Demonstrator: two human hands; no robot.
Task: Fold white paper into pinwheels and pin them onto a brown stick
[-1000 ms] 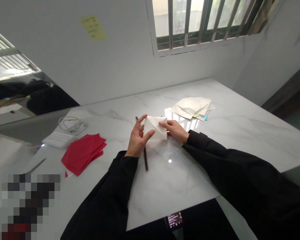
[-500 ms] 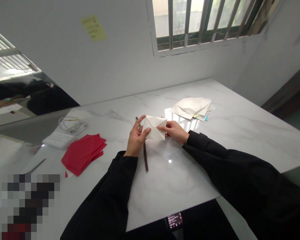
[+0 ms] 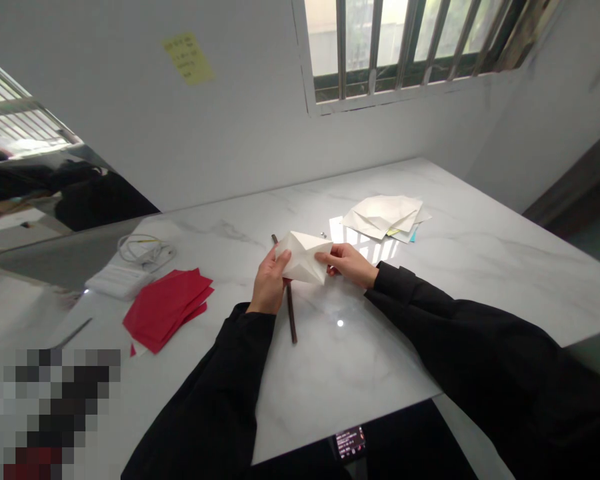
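A white folded paper (image 3: 304,257) with diagonal creases is held above the table between both hands. My left hand (image 3: 270,280) grips its left side, thumb on top and the other fingers behind, mostly hidden. At the right edge my right hand (image 3: 349,262) pinches the paper between thumb and fingers. Under the paper and past my left hand runs a thin dark brown stick (image 3: 292,317), lying on the table. Just behind the paper are tiny shiny bits (image 3: 323,235), too small to name.
White papers (image 3: 385,215) are piled at the back right. To the left lie red papers (image 3: 165,310), a white device (image 3: 117,280) with a coiled cable (image 3: 143,248), and a thin dark pen-like item (image 3: 75,331). A lit screen (image 3: 350,443) shows below the marbled table's (image 3: 360,373) front edge.
My left fingers have come down from the paper's upper left corner, and my thumb has shifted up along its left side. The paper has tilted, its outline now more pointed. My right hand stays put.
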